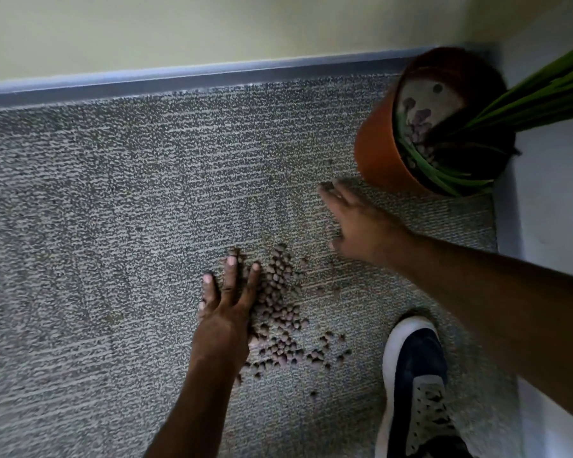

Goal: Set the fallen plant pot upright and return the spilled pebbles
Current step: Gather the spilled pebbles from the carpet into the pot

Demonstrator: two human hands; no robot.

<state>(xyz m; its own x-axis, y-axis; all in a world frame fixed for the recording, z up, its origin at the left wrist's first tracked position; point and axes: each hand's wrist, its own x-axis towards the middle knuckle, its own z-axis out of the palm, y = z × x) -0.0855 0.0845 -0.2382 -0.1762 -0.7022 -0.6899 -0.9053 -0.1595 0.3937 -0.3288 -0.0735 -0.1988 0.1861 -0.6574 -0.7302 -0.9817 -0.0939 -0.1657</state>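
The plant pot [382, 150], terracotta orange, stands in the corner of the room at the upper right, on the grey carpet [113, 209] close to the skirting board [179, 81]. Its mouth faces up toward the camera and shows a pale filling with a few dark pebbles lying on it; whether the pot sits quite level or leans a little is hard to judge through the wide lens. Long green leaves [543, 94] sweep out of it to the right, across the white wall [549, 200] on that side.

The spilled pebbles [282, 312] lie in a loose heap on the carpet, well apart from the pot, toward the lower middle. They are small, rounded and brownish (some with a purplish tint), thickest in the centre and thinning into scattered strays toward the right and lower edge.

The left hand [227, 305] lies flat on the carpet with straight, spread fingers, its thumb side touching the left edge of the heap. It grips nothing. The right hand [358, 223] reaches across between the heap and the pot, palm down, fingers extended and relaxed, fingertips near the foot of the pot but not touching it; it too holds nothing, though its outline is somewhat blurred.

A dark blue shoe [414, 385] with a white sole and grey laces stands on the carpet just right of the scattered pebbles, under the right forearm.
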